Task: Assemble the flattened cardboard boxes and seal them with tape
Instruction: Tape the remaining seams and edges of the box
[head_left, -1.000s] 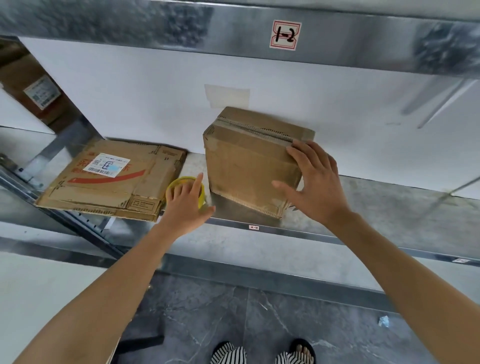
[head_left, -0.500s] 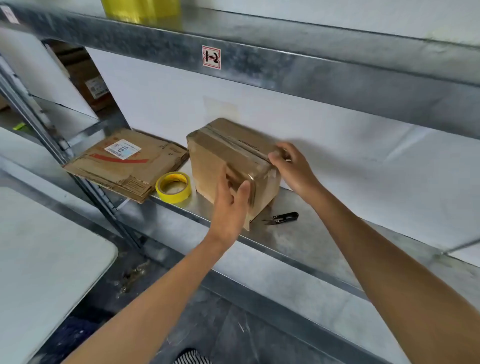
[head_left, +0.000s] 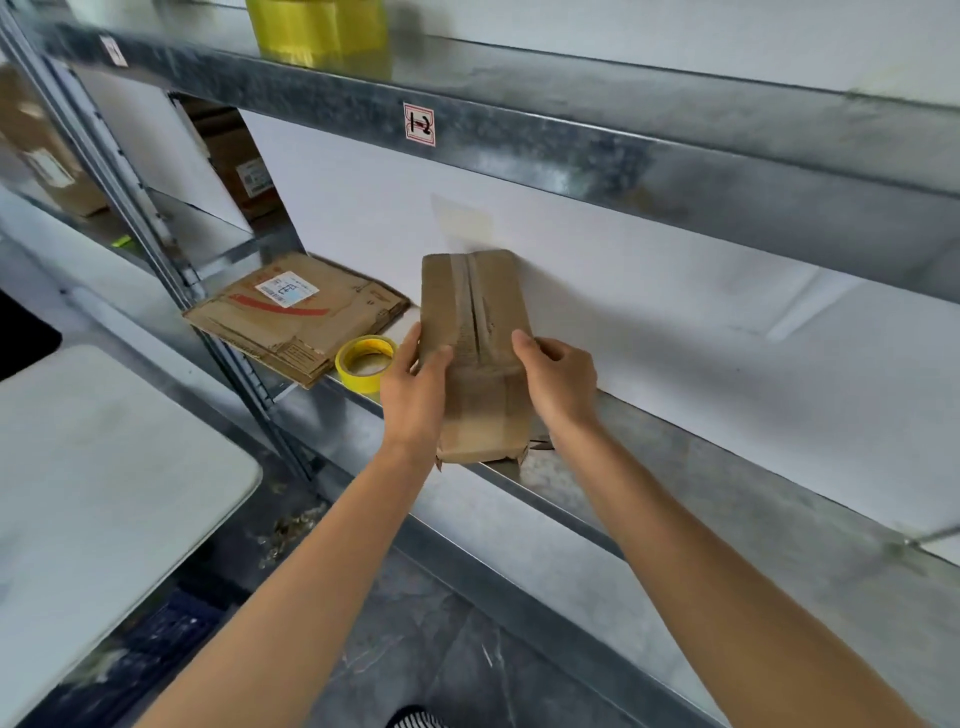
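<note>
Box (head_left: 472, 312) front and centre in the head view, its bottom end at the front edge of the shelf (head_left: 675, 499), taped seam facing me. My left hand (head_left: 415, 384) grips its left side, my right hand (head_left: 558, 379) grips the right, thumbs on the seam face. I judge this one sealed and being turned for a check. Yellow tape roll (head_left: 365, 362) sits just beside the left hand, flat cardboard stack (head_left: 296, 312) behind it. Next call: park this box clear, free both hands, pull a flat one and open it.
</note>
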